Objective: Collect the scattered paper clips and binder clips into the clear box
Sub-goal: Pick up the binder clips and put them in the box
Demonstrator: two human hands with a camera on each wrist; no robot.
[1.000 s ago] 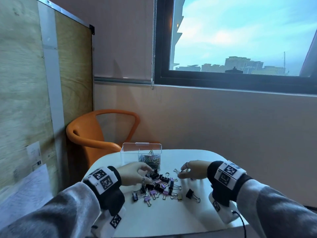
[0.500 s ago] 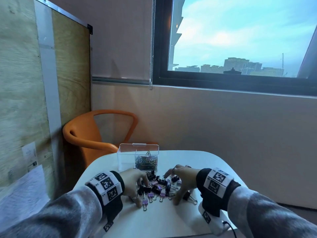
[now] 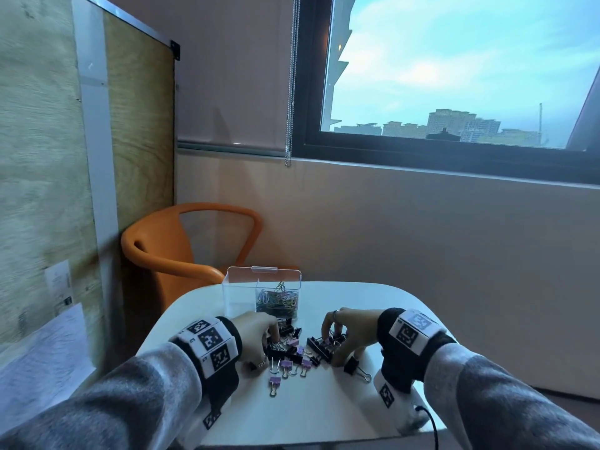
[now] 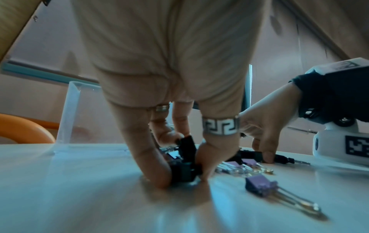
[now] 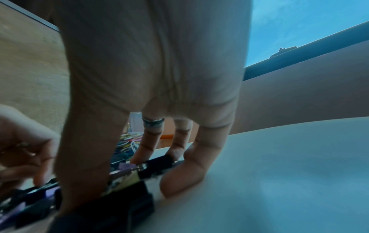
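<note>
Both hands have dropped onto the binder clips [image 3: 293, 350] — left hand [image 3: 256, 336] pinching black ones, right hand [image 3: 345, 329] curled round another cluster — gathering mid-step; next, lift them to the clear box [image 3: 240, 292] just behind.

In the head view the left hand [image 3: 256, 332] and right hand [image 3: 344, 329] cover the near and side parts of the binder clips [image 3: 297, 350], so how many lie beneath the fingers cannot be told. The paper clips [image 3: 277, 300] in the clear box [image 3: 240, 287] are a tangle too small to count. The table [image 3: 324, 414] is cut off by the lower edge. In the right wrist view the clips under the palm are blurred, and the left hand [image 5: 22, 151] is cropped at the picture's left side.
</note>
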